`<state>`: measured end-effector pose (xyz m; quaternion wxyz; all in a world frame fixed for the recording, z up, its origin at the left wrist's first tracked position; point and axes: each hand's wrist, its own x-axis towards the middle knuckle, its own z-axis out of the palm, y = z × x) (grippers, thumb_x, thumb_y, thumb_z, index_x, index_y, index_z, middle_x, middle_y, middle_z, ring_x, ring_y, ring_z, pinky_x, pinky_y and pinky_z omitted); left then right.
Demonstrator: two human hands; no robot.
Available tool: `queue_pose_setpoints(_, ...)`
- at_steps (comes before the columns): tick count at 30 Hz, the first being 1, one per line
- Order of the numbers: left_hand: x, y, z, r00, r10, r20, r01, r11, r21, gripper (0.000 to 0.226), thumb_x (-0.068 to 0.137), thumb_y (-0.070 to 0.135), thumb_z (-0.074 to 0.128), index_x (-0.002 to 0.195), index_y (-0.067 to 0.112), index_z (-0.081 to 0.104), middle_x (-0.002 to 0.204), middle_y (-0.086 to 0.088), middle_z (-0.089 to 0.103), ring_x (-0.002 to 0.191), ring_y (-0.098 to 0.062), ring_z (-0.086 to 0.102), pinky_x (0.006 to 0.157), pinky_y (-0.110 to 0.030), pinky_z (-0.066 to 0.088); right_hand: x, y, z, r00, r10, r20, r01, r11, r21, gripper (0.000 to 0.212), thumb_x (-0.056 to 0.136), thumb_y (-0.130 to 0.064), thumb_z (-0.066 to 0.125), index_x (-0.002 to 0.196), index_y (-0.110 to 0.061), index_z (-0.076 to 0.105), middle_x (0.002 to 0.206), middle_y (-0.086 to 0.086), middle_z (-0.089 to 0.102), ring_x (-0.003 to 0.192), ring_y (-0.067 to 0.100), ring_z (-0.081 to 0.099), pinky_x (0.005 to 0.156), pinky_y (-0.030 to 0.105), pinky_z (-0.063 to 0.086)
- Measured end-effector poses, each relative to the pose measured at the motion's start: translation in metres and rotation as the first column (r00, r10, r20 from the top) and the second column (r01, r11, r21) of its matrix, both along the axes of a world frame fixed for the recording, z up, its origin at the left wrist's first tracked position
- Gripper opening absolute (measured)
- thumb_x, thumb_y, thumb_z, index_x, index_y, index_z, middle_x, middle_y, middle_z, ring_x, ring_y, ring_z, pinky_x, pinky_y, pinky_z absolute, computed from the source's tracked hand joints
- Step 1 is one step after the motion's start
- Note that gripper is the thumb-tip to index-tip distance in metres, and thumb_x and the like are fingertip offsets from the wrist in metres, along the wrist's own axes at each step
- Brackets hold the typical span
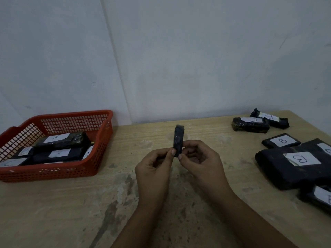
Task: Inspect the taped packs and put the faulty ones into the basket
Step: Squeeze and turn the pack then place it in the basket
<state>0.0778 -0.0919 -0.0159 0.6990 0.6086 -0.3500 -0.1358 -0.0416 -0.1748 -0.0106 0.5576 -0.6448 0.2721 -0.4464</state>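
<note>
Red basket left, labelled packs right

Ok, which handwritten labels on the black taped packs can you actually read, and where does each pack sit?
"A": top black taped pack in the red plastic mesh basket.
"B": small flat black pack on the right of the wooden table.
"R": large black pack nearer the camera, read upside down.
Other labels, in the basket and on the far-right packs: not readable.
Pack held edge-on by both hands: no label showing.
</note>
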Motion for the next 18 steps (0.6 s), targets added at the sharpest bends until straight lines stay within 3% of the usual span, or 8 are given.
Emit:
queue_pose_setpoints(5, 0.0004, 0.0001, 0.0006, 0.995, -0.069, 0.074, 0.065, 0.997, 0.051, 0.012, 0.096, 0.016, 0.082, 0.103, 0.027, 0.084, 0.102, 0.009, 0.081, 0.104, -0.012, 0.077, 0.093, -0.04, 0.064, -0.0011, -0.0038, 0.0051, 0.998, -0.061, 0.007, 0.061, 0.998, -0.031, 0.005, 0.1, -0.014, 0.074, 0.104, -0.015, 0.076, 0.099, 0.002, 0.077, 0.097, 0.017, 0.077, 0.086, 0.031, 0.063)
queue_pose_setpoints(7, -0.0003, 0.0001, 0.0024, 0.995, -0.066, 0.071, 0.064, 0.997, 0.033, 0.013, 0.097, 0.015, 0.08, 0.106, 0.024, 0.083, 0.103, 0.009, 0.081, 0.104, -0.011, 0.077, 0.09, -0.032, 0.064, -0.0021, -0.0051, 0.005, 0.998, -0.07, 0.002, 0.07, 0.996, -0.047, 0.001, 0.099, -0.014, 0.075, 0.1, -0.014, 0.076, 0.097, 0.003, 0.077, 0.093, 0.02, 0.078, 0.082, 0.032, 0.063)
queue_pose_setpoints(10, -0.0012, -0.0001, 0.0058, 0.999, -0.048, 0.0, 0.048, 0.999, -0.008, 0.015, 0.098, 0.017, 0.079, 0.113, 0.02, 0.081, 0.108, 0.007, 0.082, 0.103, -0.008, 0.077, 0.084, -0.02, 0.062, -0.001, -0.0034, 0.0021, 0.996, -0.079, -0.046, 0.074, 0.992, -0.107, 0.005, 0.097, -0.016, 0.079, 0.095, -0.018, 0.076, 0.092, 0.002, 0.075, 0.089, 0.026, 0.076, 0.083, 0.047, 0.065)
queue_pose_setpoints(13, 0.0007, -0.0014, 0.0044, 0.997, -0.045, -0.059, 0.044, 0.999, -0.017, 0.018, 0.094, 0.018, 0.082, 0.112, 0.019, 0.082, 0.107, 0.004, 0.082, 0.101, -0.013, 0.08, 0.085, -0.03, 0.065, 0.0015, -0.0002, -0.0011, 0.998, -0.045, -0.046, 0.041, 0.995, -0.096, 0.006, 0.095, -0.019, 0.081, 0.095, -0.018, 0.075, 0.094, 0.003, 0.074, 0.091, 0.029, 0.076, 0.084, 0.053, 0.064)
queue_pose_setpoints(18, 0.0024, -0.0005, 0.0045, 0.997, -0.029, 0.07, 0.031, 0.999, -0.021, 0.014, 0.095, 0.013, 0.081, 0.107, 0.02, 0.085, 0.1, 0.007, 0.081, 0.101, -0.014, 0.078, 0.086, -0.027, 0.063, -0.0021, 0.0001, 0.0008, 1.0, -0.019, -0.018, 0.019, 0.999, -0.037, 0.007, 0.098, -0.014, 0.077, 0.104, -0.014, 0.073, 0.094, 0.005, 0.078, 0.092, 0.023, 0.079, 0.083, 0.046, 0.065)
